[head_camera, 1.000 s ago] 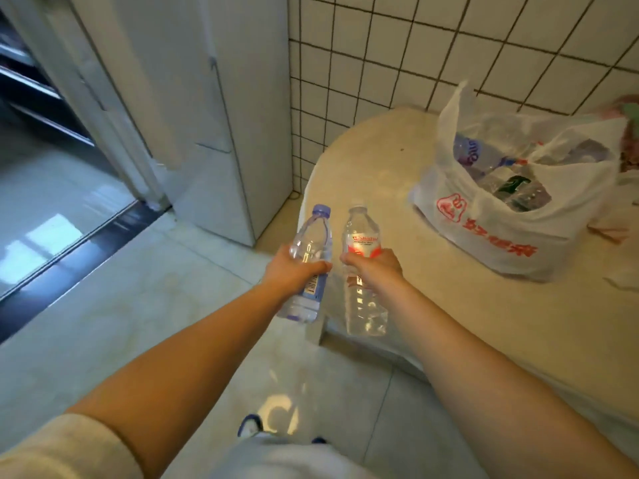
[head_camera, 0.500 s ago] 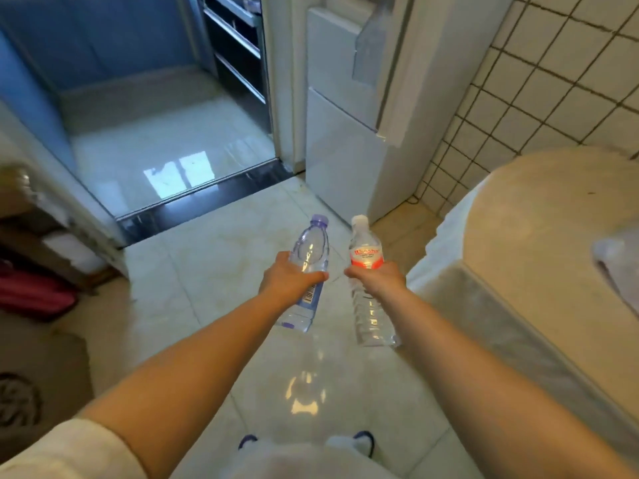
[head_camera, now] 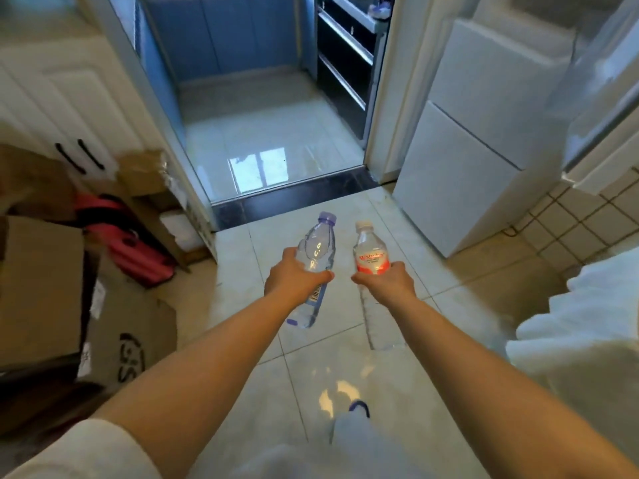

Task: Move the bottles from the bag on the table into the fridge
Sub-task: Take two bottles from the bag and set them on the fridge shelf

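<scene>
Meanwhile, both bottles were being carried to the fridge [head_camera: 460, 167], its doors shut.
One hand would need freeing for the door. The desk [head_camera: 570, 326], in fuller view a second before, had slid to the right edge; the left hand [head_camera: 294, 276] gripped the purple-capped bottle [head_camera: 316, 250], the right hand [head_camera: 389, 281] the red-labelled bottle [head_camera: 370, 252], both upright, apart.

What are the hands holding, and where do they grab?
The left hand grips the purple-capped bottle around its middle; the right hand grips the red-labelled bottle just below its label.
</scene>
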